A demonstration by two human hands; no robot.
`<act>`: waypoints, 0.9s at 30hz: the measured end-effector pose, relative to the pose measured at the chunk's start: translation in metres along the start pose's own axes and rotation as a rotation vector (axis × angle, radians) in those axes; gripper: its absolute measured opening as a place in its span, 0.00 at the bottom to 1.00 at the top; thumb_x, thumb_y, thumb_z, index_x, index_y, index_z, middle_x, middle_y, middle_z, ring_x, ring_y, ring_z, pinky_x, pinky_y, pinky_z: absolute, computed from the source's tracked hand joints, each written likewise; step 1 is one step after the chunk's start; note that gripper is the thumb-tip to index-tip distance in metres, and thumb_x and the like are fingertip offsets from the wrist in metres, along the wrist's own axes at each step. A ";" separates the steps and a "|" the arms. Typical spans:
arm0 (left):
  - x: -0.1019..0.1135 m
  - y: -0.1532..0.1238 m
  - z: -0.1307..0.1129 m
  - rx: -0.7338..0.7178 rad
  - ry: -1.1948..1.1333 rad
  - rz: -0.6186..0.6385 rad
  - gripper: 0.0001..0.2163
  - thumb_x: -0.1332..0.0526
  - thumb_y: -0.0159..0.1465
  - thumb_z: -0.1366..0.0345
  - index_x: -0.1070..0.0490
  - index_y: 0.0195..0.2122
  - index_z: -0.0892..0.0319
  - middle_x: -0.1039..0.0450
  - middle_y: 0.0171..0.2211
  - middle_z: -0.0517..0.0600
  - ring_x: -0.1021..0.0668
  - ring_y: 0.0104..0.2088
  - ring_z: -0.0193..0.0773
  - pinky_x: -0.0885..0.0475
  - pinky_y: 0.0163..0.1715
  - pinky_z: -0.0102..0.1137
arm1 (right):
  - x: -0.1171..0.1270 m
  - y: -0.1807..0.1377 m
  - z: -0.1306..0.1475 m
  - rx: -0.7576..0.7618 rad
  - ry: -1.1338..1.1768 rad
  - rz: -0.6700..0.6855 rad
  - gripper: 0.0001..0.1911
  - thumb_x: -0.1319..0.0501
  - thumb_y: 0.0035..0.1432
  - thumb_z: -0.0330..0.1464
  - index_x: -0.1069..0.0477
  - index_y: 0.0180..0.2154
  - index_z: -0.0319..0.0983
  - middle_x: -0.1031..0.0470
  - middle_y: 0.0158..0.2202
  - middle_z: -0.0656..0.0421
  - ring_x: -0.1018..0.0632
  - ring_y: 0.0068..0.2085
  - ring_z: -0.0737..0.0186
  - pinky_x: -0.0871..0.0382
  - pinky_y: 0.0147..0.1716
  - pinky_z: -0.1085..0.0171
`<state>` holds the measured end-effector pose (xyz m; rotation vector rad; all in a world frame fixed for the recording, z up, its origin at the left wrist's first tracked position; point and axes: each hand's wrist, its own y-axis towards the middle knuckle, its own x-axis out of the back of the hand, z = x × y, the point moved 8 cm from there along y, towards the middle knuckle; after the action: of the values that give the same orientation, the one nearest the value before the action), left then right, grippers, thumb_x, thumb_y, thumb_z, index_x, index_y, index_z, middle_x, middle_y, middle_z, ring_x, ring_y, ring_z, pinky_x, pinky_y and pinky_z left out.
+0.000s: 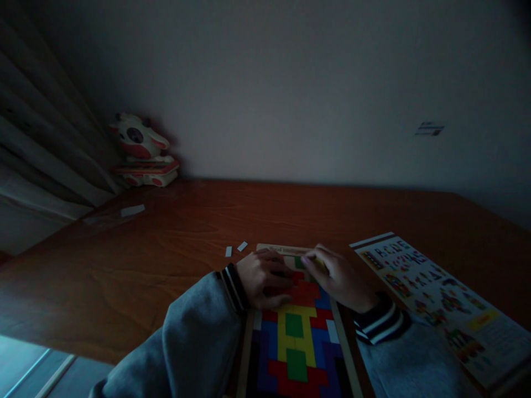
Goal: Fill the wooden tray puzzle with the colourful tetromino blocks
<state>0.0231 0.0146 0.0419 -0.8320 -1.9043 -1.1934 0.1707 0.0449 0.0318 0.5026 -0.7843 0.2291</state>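
Observation:
A wooden puzzle board (pixel 350 362) with a pale frame lies in front of me, filled with coloured block pieces in red, yellow, green, blue and purple. My left hand (pixel 265 278) rests over its upper left part, fingers extended across the red pieces (pixel 306 293). At the upper right of the board, my right hand (pixel 342 279) is closed in a pinch. A bit of a yellow puzzle piece (pixel 321 266) shows between its fingers, mostly hidden. Just beside the right fingertips lies a green piece (pixel 299 262) on the board.
Two small white pieces (pixel 229 251) lie on the wooden table (pixel 186 243) left of the board's top. A printed pattern sheet (pixel 435 298) lies to the right. A cow-shaped toy (pixel 143 149) stands at the back left by the curtain (pixel 45 127). A wall rises behind.

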 end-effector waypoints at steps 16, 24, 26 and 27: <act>0.004 0.003 -0.008 -0.089 0.078 -0.018 0.12 0.40 0.66 0.59 0.20 0.42 0.57 0.20 0.45 0.53 0.23 0.44 0.44 0.25 0.46 0.40 | 0.010 -0.004 -0.042 -0.300 0.203 -0.236 0.21 0.41 0.62 0.47 0.32 0.51 0.41 0.21 0.45 0.51 0.20 0.44 0.53 0.26 0.42 0.56; -0.001 0.003 -0.008 -0.076 0.085 0.016 0.14 0.39 0.65 0.56 0.21 0.45 0.56 0.21 0.49 0.52 0.23 0.47 0.47 0.25 0.46 0.43 | 0.008 0.000 -0.017 -0.130 0.096 -0.113 0.12 0.46 0.67 0.40 0.28 0.44 0.44 0.20 0.42 0.55 0.20 0.41 0.57 0.26 0.39 0.60; -0.001 0.003 -0.008 -0.074 0.077 0.021 0.14 0.39 0.64 0.56 0.21 0.45 0.56 0.21 0.49 0.52 0.23 0.47 0.47 0.25 0.47 0.43 | 0.005 0.001 -0.015 -0.091 0.100 -0.077 0.12 0.47 0.68 0.39 0.27 0.43 0.44 0.21 0.42 0.56 0.20 0.43 0.57 0.27 0.41 0.59; -0.001 0.003 -0.009 -0.076 0.073 0.020 0.14 0.39 0.64 0.56 0.21 0.45 0.56 0.21 0.49 0.52 0.23 0.47 0.46 0.25 0.46 0.42 | 0.004 0.001 -0.014 -0.082 0.103 -0.070 0.12 0.47 0.68 0.39 0.27 0.43 0.44 0.21 0.42 0.56 0.21 0.44 0.57 0.27 0.42 0.59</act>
<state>0.0282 0.0077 0.0452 -0.8346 -1.7979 -1.2733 0.1821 0.0529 0.0264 0.4364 -0.6715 0.1558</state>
